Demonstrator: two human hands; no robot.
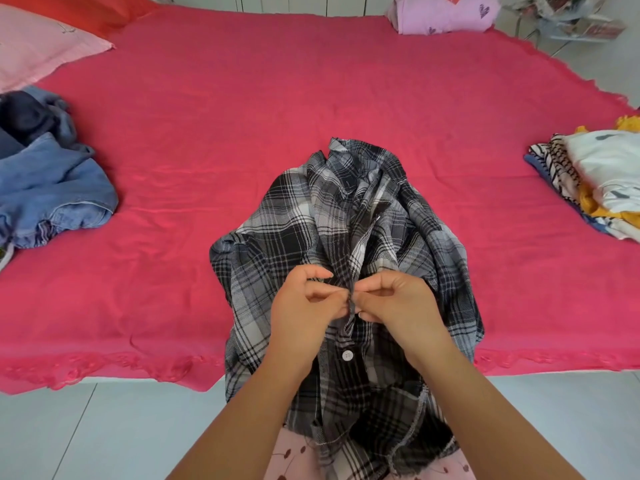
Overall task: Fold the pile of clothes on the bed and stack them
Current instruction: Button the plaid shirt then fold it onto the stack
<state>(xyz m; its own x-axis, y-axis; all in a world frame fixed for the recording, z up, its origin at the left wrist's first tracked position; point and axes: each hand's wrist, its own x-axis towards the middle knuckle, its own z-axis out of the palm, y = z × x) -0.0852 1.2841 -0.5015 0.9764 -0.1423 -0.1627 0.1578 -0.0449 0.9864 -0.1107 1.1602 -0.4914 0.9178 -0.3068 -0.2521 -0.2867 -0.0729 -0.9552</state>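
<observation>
Shirt (346, 237): grey-black plaid, rumpled, at the near edge of the bed (242, 133), centre. Collar end points away from the person. The lower part hangs off the bed edge over the floor (104, 427) toward the person.

Both forearms come in from the bottom and converge on the shirt's front opening. Backs of the hands face up.

Left hand (304, 306): fingers curled in, thumb and forefinger pinching the left edge of the front strip. Wrist roughly straight with the forearm.

Right hand (398, 303): mirrors it, fingers curled, fingertips pinching the right edge of the same strip. The two hands nearly touch, knuckle to knuckle, with the cloth between them (what exactly sits between the fingertips is hidden).

Button (347, 355): white, just below the hands on the strip, between the wrists.

Denim heap (52, 181): blue, unfolded, at the bed's left side, well apart from the shirt.

Stack (595, 174): folded pieces, white on top, with yellow and striped layers under it, at the bed's right edge.

Pillow (34, 53): pink, far left corner. A lilac bundle (443, 12) sits at the far edge, right of centre.
</observation>
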